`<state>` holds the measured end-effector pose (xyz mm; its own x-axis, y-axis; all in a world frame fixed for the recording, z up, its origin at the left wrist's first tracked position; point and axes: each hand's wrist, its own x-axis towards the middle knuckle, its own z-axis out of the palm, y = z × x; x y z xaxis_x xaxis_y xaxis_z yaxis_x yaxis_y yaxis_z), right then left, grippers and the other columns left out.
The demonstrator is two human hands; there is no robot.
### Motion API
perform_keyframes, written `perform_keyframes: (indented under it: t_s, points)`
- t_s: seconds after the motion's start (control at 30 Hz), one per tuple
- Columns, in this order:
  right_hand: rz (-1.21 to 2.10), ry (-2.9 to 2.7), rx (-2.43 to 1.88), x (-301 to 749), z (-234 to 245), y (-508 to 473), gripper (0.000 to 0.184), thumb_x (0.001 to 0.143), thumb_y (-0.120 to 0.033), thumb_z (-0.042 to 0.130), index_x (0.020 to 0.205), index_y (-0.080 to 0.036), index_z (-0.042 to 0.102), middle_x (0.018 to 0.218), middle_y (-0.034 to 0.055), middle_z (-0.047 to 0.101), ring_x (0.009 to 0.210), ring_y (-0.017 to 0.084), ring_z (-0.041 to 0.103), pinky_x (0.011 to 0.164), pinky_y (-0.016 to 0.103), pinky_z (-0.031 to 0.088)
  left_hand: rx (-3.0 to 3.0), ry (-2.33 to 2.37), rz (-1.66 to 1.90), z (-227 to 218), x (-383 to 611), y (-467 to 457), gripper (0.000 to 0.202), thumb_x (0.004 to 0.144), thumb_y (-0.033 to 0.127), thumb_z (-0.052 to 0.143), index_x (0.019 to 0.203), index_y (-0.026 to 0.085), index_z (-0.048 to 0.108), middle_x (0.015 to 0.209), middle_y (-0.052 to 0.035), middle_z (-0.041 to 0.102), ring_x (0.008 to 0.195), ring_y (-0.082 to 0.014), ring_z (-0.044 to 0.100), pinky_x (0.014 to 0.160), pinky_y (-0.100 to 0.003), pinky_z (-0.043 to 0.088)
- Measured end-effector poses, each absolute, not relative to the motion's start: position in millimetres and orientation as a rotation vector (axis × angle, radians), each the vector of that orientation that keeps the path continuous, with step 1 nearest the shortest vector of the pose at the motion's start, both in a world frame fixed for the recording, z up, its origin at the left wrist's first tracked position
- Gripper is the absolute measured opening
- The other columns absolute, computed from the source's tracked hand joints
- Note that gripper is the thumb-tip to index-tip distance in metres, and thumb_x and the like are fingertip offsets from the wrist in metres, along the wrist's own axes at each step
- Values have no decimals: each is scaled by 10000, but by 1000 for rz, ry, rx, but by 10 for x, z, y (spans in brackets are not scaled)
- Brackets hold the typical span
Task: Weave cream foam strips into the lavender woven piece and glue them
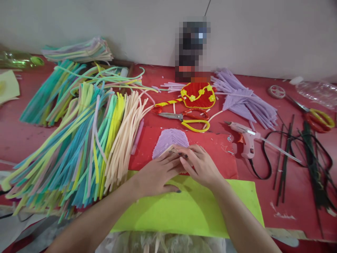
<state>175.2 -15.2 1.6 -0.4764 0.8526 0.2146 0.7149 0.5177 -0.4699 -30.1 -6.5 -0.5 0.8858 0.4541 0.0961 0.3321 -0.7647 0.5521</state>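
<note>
A flat purple leaf-shaped panel (171, 137), made of pipe cleaners laid in slanting rows, rests on a red board (216, 151). A cream pipe cleaner (167, 150) crosses its lower part and runs under my fingers. My left hand (160, 174) lies flat over the panel's lower edge, fingers stretched and thumb apart. Next to it, my right hand (201, 165) has bent fingers, with thumb and index tips close together at the cream pipe cleaner. Its fingertips overlap those of the left hand, so the exact contact is partly hidden. Below both hands is a lime-green sheet (184, 211).
Bundles of coloured pipe cleaners (86, 147) fill the left side. Scissors (184, 117) and a red fan-shaped piece (197, 100) lie beyond the board. To the right are a purple bundle (242, 98), a pink glue gun (246, 138) with its cord, and dark stems (313, 168).
</note>
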Motion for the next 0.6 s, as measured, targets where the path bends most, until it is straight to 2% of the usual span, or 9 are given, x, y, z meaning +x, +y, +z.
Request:
perform_keyframes:
  t_s: [0.17, 0.27, 0.47, 0.6]
  points:
    - [477, -2325, -1263, 1758, 48, -148, 275, 940, -238, 434, 1202, -221, 516, 1063, 64, 701, 959, 227, 590, 836, 401, 473, 2529, 562, 286, 8, -298, -60, 609, 864, 505, 572, 1356, 170, 443, 1416, -106, 490, 1415, -273, 274, 1173, -479, 223]
    - [481, -2184, -1265, 1808, 57, -152, 252, 936, -206, 428, 1161, -231, 538, 1086, 65, 694, 938, 212, 599, 824, 382, 483, 2542, 554, 304, 16, -297, -63, 612, 879, 474, 567, 1395, 192, 397, 1432, -91, 479, 1401, -251, 314, 1182, -460, 207]
    - [425, -1805, -1505, 1923, 51, -160, 229, 952, -223, 385, 1016, -244, 603, 977, 50, 700, 873, 203, 607, 768, 354, 485, 2660, 756, 330, 6, -310, -81, 575, 913, 514, 475, 1327, 115, 467, 1444, -167, 450, 1390, -288, 337, 1140, -464, 287]
    - [446, -1781, -1520, 1902, 61, -162, 239, 953, -242, 388, 981, -249, 626, 922, 41, 700, 874, 199, 614, 776, 343, 479, 2682, 904, 351, 1, -324, -65, 531, 940, 452, 461, 1338, 101, 446, 1436, -158, 465, 1351, -260, 408, 1143, -452, 280]
